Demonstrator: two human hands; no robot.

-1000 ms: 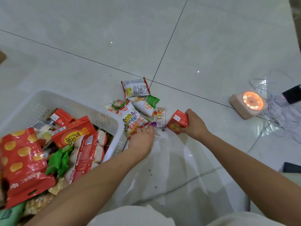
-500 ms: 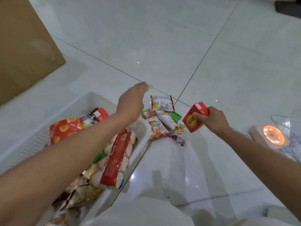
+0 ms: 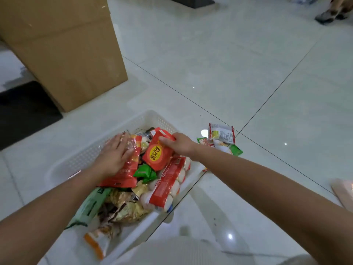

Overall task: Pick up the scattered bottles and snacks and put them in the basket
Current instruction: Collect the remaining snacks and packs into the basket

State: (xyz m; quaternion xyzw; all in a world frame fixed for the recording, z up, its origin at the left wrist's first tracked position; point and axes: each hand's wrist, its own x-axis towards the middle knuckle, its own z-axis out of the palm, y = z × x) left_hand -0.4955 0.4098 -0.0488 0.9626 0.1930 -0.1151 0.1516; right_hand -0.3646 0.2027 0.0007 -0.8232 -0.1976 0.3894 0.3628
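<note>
Where the pale tiled floor (image 3: 238, 60) runs to the upper left, a cardboard box (image 3: 63, 50) stands on it, and a black mat (image 3: 24, 113) lies beside the box's near left side. Nearer, at centre, sits the white basket (image 3: 152, 116), perforated along its walls and heaped full. Both bare arms reach over it from the bottom edge. The left hand (image 3: 112, 155) lies flat, fingers straight and spread, pressing on a red bag (image 3: 124, 172) at the far left of the heap; something clear and crinkly shows beneath the fingertips, though blur keeps me from telling what it is. The right hand (image 3: 181, 145) curls its fingers and thumb over the far upper edge of a red pack (image 3: 158, 155) with a yellow disc on its face, gripping it atop the heap in the basket, just beside the red bag. Below that pack a long pack (image 3: 168, 183), red and white, lies along the basket's right wall, with a small green packet (image 3: 145, 172) wedged between it and the red bag. Closer to the person are a pale green bag (image 3: 91, 204), gold wrappers (image 3: 128, 209) and an orange pack (image 3: 98, 243). Outside, on the floor just right of the basket and beyond the right wrist, loose snacks (image 3: 219, 144) lie in a small cluster: a silver packet (image 3: 221, 133) edged in red, and a green-cornered packet (image 3: 236, 150) near it.
</note>
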